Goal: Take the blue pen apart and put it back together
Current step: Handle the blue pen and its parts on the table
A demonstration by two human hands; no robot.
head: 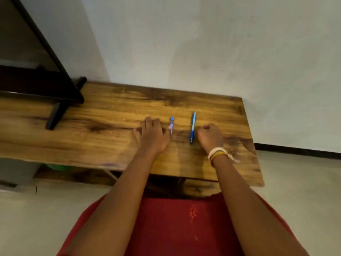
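A blue pen (192,127) lies on the wooden table (110,141), pointing toward me with its dark blue grip and tip nearest. To its left lies a second, clear pen with a blue cap (172,125). My left hand (152,134) rests flat on the table, fingers spread, its thumb touching the lower end of the clear pen. My right hand (210,136) sits just right of the blue pen, fingers curled into a loose fist, holding nothing. Bracelets wrap the right wrist.
A black frame with a leg (55,100) stands on the table's far left. A white wall runs behind the table. The table's right edge is close to my right hand. A grey bin (16,170) and something green sit under the table at the left.
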